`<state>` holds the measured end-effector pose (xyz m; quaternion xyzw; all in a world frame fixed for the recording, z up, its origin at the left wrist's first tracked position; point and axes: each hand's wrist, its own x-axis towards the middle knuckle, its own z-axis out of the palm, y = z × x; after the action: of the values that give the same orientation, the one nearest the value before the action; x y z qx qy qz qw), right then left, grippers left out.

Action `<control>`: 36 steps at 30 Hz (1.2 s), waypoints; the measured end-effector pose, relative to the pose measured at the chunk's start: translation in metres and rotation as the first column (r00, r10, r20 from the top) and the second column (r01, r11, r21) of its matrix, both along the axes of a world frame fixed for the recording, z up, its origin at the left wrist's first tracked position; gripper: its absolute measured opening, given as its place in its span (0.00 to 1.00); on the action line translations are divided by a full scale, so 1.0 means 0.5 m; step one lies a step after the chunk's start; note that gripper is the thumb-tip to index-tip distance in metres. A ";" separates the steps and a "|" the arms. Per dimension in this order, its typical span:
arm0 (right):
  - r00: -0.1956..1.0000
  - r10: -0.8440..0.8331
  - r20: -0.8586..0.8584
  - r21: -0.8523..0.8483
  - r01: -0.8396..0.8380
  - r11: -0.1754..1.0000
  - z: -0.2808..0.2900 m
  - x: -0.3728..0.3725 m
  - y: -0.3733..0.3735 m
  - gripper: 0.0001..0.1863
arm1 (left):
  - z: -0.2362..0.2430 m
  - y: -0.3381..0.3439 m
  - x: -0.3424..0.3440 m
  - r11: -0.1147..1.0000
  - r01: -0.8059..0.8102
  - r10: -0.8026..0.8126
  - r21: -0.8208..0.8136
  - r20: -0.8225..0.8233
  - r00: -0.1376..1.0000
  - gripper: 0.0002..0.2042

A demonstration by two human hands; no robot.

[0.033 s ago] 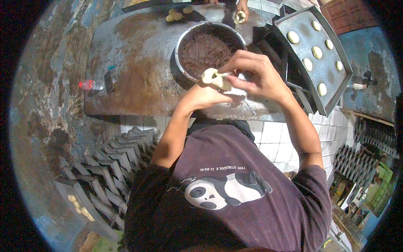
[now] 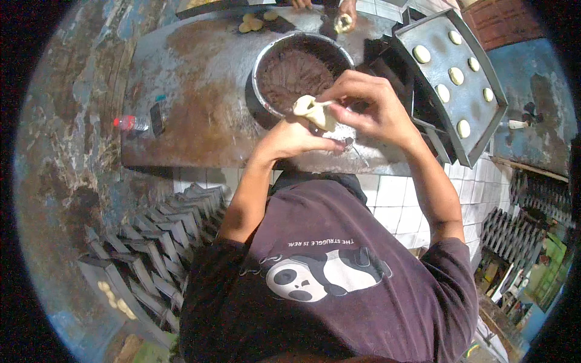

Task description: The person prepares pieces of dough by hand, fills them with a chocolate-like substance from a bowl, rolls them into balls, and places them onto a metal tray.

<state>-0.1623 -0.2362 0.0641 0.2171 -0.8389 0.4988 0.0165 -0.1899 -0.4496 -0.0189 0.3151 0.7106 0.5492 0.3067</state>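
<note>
A pale piece of dough [image 2: 315, 113], folded up at its edges, rests on my left hand [image 2: 292, 139], which cups it from below with the thumb stretched to the right. My right hand [image 2: 372, 109] pinches the dough's upper right edge between thumb and fingertips and pulls it up. Just beyond both hands stands a large round metal bowl [image 2: 256, 77] of dark brown filling [image 2: 296, 69]. A dark speck of filling shows near my left thumb. The inside of the dough is mostly hidden by its folds.
A tray [image 2: 484, 124] with several pale dough rounds [image 2: 457, 75] stands at the right. Across the table [image 2: 187, 91], another person's hand [image 2: 347, 9] holds a dough piece; dough balls [image 2: 251, 24] lie nearby. A red-capped bottle [image 2: 130, 123] and a dark phone-like slab [image 2: 157, 118] lie left.
My right hand has lifted the dough's edge slightly, and my left thumb has moved down away from the dough. Across the table, the other person's hand has shifted slightly with its dough.
</note>
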 end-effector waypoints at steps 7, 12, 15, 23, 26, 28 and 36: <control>0.988 -0.131 0.079 -0.006 0.131 0.991 0.023 0.028 -0.021 0.22 | 0.019 0.001 0.041 0.773 -0.499 0.244 0.393 0.541 0.804 0.17; 0.977 0.016 -0.213 0.384 0.068 0.921 0.075 0.037 -0.049 0.46 | 0.023 0.010 0.040 0.765 -0.475 0.248 0.435 0.482 0.841 0.13; 0.967 0.108 -0.232 0.455 0.009 0.890 0.065 0.017 -0.058 0.37 | 0.050 0.023 0.050 0.747 -0.574 0.354 0.336 0.530 0.771 0.12; 0.990 -0.109 -0.090 0.143 0.122 0.982 0.066 0.014 -0.030 0.13 | 0.072 0.006 0.037 0.782 -0.446 0.161 0.436 0.550 0.819 0.17; 0.993 -0.088 -0.073 0.115 0.096 0.989 0.061 0.010 -0.024 0.21 | 0.068 0.019 0.042 0.751 -0.512 0.273 0.417 0.510 0.816 0.16; 0.986 -0.169 -0.002 -0.018 0.169 0.985 0.074 0.027 -0.031 0.25 | 0.079 0.030 0.042 0.685 -0.597 0.298 0.418 0.587 0.753 0.14; 0.960 -0.206 -0.190 0.056 0.220 0.974 0.026 0.041 -0.004 0.21 | 0.108 0.053 0.019 0.785 -0.500 0.150 0.366 0.670 0.727 0.13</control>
<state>-0.1417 -0.2384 0.0772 0.1708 -0.8709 0.4394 0.1389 -0.1804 -0.4229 0.0350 0.0572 0.4411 0.8386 0.3145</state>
